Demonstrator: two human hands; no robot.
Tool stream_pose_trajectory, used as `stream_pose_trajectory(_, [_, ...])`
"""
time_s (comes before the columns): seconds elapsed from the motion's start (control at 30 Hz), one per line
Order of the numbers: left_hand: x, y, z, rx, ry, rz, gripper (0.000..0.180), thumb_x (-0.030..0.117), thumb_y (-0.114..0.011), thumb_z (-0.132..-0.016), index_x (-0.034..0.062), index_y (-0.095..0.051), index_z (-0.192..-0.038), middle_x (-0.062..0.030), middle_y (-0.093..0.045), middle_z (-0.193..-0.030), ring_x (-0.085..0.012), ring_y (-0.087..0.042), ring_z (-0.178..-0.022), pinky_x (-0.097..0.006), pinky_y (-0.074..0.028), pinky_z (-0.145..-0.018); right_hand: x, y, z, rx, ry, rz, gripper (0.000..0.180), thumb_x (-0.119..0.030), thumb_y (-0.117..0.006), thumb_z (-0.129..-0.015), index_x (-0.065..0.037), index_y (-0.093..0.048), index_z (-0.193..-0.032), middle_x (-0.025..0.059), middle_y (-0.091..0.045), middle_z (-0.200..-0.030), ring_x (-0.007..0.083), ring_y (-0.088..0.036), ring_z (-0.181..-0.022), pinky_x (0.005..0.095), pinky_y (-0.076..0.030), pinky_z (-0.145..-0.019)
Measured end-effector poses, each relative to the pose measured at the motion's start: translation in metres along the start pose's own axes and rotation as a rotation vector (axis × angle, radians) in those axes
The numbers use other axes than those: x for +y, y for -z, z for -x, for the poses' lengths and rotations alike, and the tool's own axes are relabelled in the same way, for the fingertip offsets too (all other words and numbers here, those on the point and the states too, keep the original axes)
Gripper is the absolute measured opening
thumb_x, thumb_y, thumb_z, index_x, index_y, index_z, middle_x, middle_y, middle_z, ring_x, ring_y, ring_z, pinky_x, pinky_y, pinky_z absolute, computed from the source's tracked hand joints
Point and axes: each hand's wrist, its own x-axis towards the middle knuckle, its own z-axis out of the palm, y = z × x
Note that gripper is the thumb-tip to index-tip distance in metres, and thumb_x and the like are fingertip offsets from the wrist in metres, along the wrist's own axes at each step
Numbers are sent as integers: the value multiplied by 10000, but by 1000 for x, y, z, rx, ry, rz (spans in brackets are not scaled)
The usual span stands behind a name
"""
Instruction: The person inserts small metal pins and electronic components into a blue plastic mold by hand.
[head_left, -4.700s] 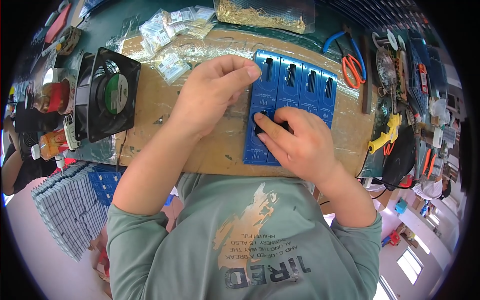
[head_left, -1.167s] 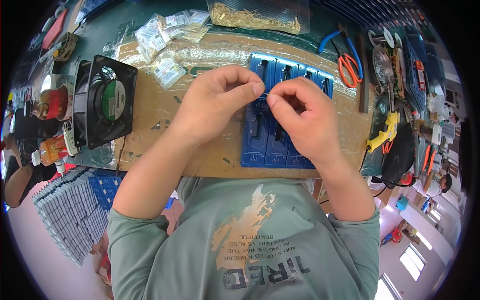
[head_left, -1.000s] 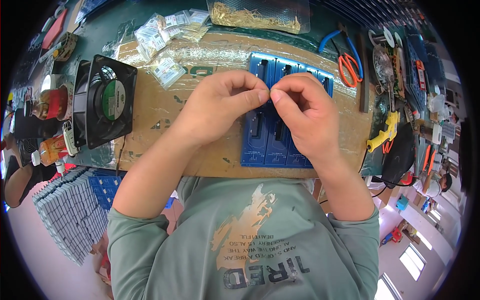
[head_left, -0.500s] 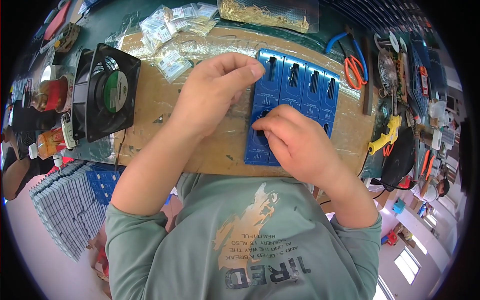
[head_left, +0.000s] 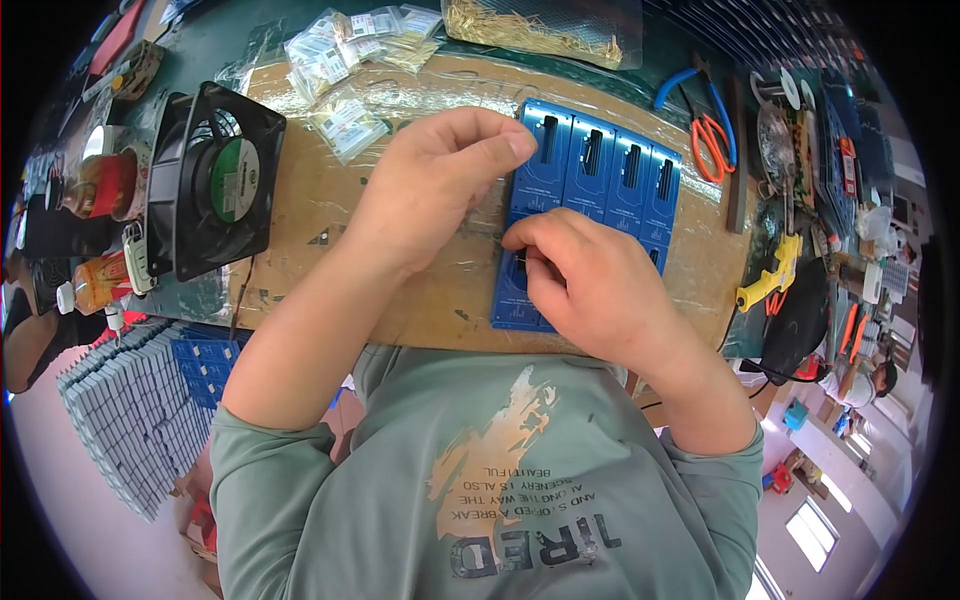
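A blue panel of joined circuit boards with dark slots [head_left: 625, 195] lies on a brown work sheet [head_left: 410, 315] in front of me. Over the panel's upper left edge is my left hand [head_left: 425, 190], its thumb and forefinger pinched together. What sits between those fingertips is too small or too hidden to name. My right hand [head_left: 605, 290] rests on the lower left boards, thumb and forefinger drawn together beside a slot. Its fingers cover part of that board, and I cannot make out what they hold.
Behind lie small labelled plastic bags [head_left: 345, 120] and a clear tray of thin gold-coloured pieces [head_left: 540, 35]. A black fan [head_left: 215, 180] stands at left. To the right are orange-and-blue-handled pliers [head_left: 712, 145], a dark bar [head_left: 738, 190] and a yellow glue gun [head_left: 772, 275].
My right fingertips have shifted slightly up and left over the panel, with the forefinger straighter. The left hand keeps its pinch in almost the same place.
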Motion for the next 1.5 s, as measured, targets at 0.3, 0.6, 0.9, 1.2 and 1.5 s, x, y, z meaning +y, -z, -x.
stream_pose_trajectory(0.3, [0, -1, -1, 3, -7, 25, 159, 192, -696, -912, 44, -665, -958, 51, -533, -727, -39, -410, -630, -201, -298, -554, -1, 2, -2, -14, 2, -17, 178, -26, -593, -805, -88, -601, -972, 135, -638, -880, 372, -643, -774, 471, -526, -636])
stream_pose_trajectory(0.6, [1, -2, 1, 6, -3, 5, 164, 201, -698, -908, 46, -665, -952, 52, -513, -700, -38, -392, -616, -202, -292, -551, 0, 2, -4, 1, -18, -44, 196, -30, -602, -809, -92, -609, -995, 123, -651, -898, 362, -650, -785, 459, -533, -642])
stream_pose_trajectory(0.9, [1, -2, 1, 5, -9, 10, 166, 205, -700, -906, 48, -665, -951, 52, -524, -712, -38, -401, -620, -203, -294, -548, 0, 0, -4, 9, -17, -68, 198, -28, -607, -807, -95, -609, -993, 122, -649, -890, 360, -650, -777, 457, -533, -632])
stream_pose_trajectory(1.2, [1, -1, 1, -31, 0, -1, 162, 205, -686, -917, 53, -662, -967, 41, -557, -741, -41, -422, -622, -200, -297, -539, 0, -5, -2, 23, 17, -9, 143, -54, -625, -810, -106, -596, -940, 109, -608, -824, 356, -639, -726, 459, -527, -600])
stream_pose_trajectory(1.5, [-1, 2, -1, -140, 26, 98, 121, 162, -640, -945, 49, -642, -988, -58, -680, -895, -44, -447, -590, -192, -319, -511, -4, 2, 1, -9, -120, -27, 52, -131, -658, -830, -116, -619, -861, 94, -609, -821, 340, -643, -743, 456, -522, -613])
